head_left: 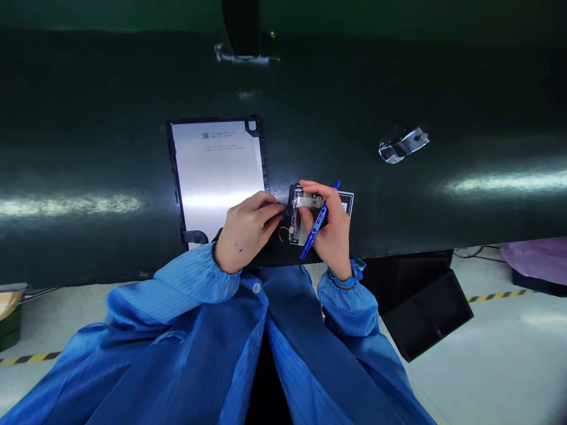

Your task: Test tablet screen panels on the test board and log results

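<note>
A small black-framed circuit board module (296, 223) with a red wire lies on the dark green table (88, 147) near its front edge. My left hand (248, 231) pinches the module's left side, fingers closed. My right hand (328, 227) holds a blue pen (316, 227) across its palm while its fingertips press on a silver part at the top of the module. A silver tablet back panel (219, 177) in a black frame lies just left of and behind the hands. Blue sleeves cover both forearms.
A shiny metal tool (402, 144) lies on the table at the right. A black-and-white label card (348, 202) peeks out behind my right hand. Black bins (420, 307) stand on the floor below the table, with striped floor tape (500, 294) beside them.
</note>
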The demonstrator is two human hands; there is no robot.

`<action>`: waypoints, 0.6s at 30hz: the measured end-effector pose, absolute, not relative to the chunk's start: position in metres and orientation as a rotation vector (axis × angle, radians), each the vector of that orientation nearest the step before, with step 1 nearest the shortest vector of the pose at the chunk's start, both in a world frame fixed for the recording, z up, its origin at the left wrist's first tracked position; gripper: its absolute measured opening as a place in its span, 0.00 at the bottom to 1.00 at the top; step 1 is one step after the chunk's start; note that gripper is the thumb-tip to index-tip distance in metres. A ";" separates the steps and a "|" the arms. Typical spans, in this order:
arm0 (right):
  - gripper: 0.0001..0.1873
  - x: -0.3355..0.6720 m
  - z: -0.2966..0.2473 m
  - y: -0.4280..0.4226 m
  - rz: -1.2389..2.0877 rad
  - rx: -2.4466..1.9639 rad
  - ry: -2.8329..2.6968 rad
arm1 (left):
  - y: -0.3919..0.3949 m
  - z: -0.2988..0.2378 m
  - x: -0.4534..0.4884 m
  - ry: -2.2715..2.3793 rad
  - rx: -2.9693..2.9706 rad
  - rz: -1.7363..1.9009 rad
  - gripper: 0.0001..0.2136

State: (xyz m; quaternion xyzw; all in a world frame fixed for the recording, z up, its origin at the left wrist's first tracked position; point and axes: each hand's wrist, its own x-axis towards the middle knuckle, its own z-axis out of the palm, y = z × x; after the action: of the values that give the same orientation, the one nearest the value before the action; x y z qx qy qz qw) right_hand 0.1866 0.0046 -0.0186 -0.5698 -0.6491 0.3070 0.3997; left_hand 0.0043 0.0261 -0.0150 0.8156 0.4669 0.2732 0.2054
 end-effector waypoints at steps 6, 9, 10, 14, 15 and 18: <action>0.14 0.189 -0.018 0.005 0.785 -1.445 -1.654 | 0.028 -0.016 0.006 1.288 2.310 0.757 0.07; 0.15 0.189 -0.016 0.006 0.806 -1.457 -1.664 | 0.028 -0.016 0.005 1.293 2.306 0.744 0.07; 0.16 0.188 -0.016 0.007 0.802 -1.464 -1.668 | 0.028 -0.017 0.005 1.292 2.306 0.749 0.07; 0.14 0.179 -0.019 0.010 0.708 -1.513 -1.725 | 0.028 -0.021 0.009 1.289 2.332 0.769 0.07; 0.14 0.177 -0.020 0.010 0.690 -1.515 -1.726 | 0.028 -0.021 0.010 1.289 2.340 0.761 0.07; 0.12 0.175 -0.022 0.007 0.638 -1.443 -1.559 | 0.029 -0.011 0.009 1.273 2.307 0.734 0.05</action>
State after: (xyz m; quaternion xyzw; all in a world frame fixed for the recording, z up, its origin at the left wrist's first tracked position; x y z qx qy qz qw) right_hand 0.1747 0.0072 -0.0217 -0.5823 -0.6294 0.2574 0.4456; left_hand 0.0095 0.0287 -0.0112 0.8261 0.4559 0.2628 0.2017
